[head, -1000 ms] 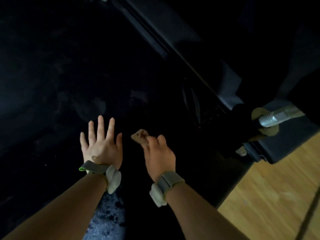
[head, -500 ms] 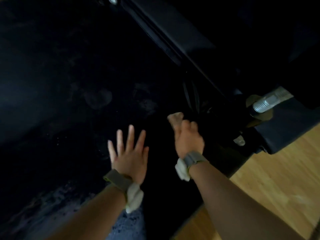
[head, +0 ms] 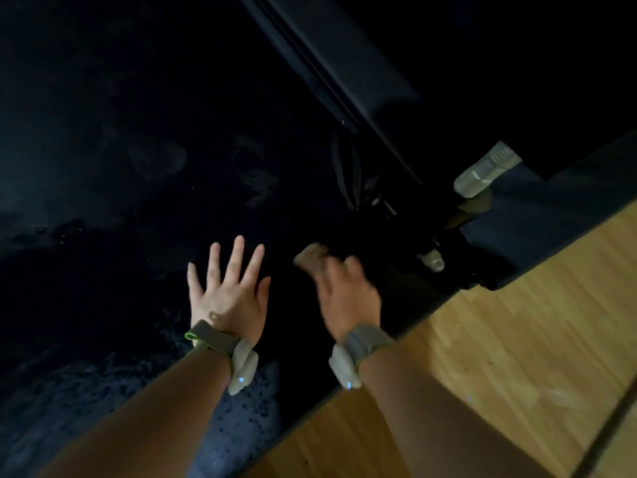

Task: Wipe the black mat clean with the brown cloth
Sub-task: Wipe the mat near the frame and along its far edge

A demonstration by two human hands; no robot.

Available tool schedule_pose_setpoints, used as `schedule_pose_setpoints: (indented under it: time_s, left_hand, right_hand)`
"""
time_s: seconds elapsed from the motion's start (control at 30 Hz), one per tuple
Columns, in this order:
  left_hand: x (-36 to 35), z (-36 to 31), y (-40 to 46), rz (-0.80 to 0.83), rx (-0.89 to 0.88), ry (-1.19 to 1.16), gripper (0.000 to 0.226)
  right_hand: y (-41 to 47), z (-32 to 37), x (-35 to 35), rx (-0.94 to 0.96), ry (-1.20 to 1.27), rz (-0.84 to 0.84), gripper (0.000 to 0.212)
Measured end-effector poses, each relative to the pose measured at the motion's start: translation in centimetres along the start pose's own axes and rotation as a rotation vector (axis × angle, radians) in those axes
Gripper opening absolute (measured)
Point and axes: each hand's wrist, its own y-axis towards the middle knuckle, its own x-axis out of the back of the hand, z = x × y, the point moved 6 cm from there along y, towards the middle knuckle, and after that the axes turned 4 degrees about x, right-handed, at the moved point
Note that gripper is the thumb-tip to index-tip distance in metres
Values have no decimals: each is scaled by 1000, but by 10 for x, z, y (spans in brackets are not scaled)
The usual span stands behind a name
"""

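Left hand (head: 229,291) flat, fingers spread on black mat (head: 103,167) — right hand (head: 344,294) grips bunched brown cloth (head: 310,255), blurred; cloth's long axis unclear, tip pokes away from person.

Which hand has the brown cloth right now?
The right hand: its fingers curl round the brown cloth on the black mat, near the wooden floor. The left hand lies flat, fingers spread, holding nothing.

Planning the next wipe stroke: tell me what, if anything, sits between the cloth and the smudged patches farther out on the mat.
Nothing visible does. The right hand grips the brown cloth on the black mat, and the pale smudges lie ahead across bare mat. The left hand rests flat beside it, and the black equipment frame runs off to the right.
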Motion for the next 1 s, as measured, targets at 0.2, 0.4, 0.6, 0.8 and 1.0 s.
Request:
schedule_pose_setpoints:
  time_s: [0.2,0.4,0.6,0.8,1.0]
  left_hand:
    - [0,6,0,6,8,6,57]
    - [-4,5,0,-4,29,34,58]
    - [-3,4,-2,-36,24,18,57]
    - [-5,4,-1,-55,19,36,56]
    - [-7,4,-2,-65,23,46,56]
  right_hand:
    - [1,-87,23,-53,-148,-65,42]
    - [-20,-90,30,-307,-15,-98,36]
    - [-47,-123,36,-90,-93,-137,33]
    - [-39,-183,54,-365,-205,-148,34]
    - [-44,-197,54,-527,-149,-196,30]
